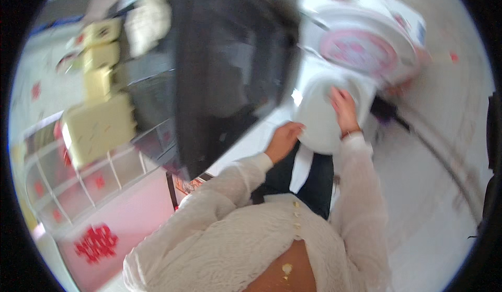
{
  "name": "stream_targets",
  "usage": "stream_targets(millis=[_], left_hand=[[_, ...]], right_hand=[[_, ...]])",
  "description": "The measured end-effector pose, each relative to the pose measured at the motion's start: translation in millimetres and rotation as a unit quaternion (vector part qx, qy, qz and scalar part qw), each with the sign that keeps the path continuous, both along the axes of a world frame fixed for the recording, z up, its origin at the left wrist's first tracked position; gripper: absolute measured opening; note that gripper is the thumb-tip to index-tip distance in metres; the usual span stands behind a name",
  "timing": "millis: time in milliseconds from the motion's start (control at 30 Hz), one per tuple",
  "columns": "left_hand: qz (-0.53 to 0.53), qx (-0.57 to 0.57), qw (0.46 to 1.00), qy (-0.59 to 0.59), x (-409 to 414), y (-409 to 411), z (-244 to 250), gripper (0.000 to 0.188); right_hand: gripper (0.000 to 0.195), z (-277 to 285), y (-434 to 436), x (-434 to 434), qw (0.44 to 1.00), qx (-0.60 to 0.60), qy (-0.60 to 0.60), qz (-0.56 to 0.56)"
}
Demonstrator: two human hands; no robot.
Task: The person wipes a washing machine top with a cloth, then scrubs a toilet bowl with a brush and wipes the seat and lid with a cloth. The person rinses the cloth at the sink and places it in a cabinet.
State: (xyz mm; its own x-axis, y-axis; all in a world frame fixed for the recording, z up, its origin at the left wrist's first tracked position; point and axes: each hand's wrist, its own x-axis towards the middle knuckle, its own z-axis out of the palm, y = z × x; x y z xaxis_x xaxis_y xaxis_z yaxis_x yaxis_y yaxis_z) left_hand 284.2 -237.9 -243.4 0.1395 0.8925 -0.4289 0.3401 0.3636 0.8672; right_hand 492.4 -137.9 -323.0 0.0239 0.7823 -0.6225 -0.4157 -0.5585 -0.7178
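Note:
A pale oval lid or basin [319,123], blurred, lies in front of me on a white surface. My left hand [285,141] is at its lower left edge, with thumb and fingers brought together there; whether they grip the rim cannot be told. My right hand [344,109] reaches over its right part, fingers bent towards its surface, and I cannot tell whether it holds anything. Just beyond stands a white basin [408,56] with a pink patterned bottom.
A large dark glossy panel [227,68] stands to the left of my hands. Further left are cream-coloured containers [100,127], a white wire rack [80,178] and a pink panel [129,209] with a red decoration. A dark cable or hose [435,154] curves down at the right.

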Motion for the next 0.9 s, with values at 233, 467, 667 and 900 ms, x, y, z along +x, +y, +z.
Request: stream_targets(millis=[233,467,667,900], left_hand=[[0.021,0.156,0.987,0.042,-19,36,154,0.017],[0.038,0.274,0.954,0.119,-74,27,239,0.013],[0.128,0.379,0.909,0.116,-96,35,268,0.007],[0.202,0.317,0.924,0.066,-114,31,266,0.020]], right_hand=[[0.023,83,24,-47,0.993,0.089,-0.001,0.077],[0.018,239,72,-120,0.939,0.282,-0.048,0.192],[0.023,267,27,-151,0.930,0.277,-0.067,0.232],[0.019,242,-39,-140,0.911,0.244,-0.093,0.320]])
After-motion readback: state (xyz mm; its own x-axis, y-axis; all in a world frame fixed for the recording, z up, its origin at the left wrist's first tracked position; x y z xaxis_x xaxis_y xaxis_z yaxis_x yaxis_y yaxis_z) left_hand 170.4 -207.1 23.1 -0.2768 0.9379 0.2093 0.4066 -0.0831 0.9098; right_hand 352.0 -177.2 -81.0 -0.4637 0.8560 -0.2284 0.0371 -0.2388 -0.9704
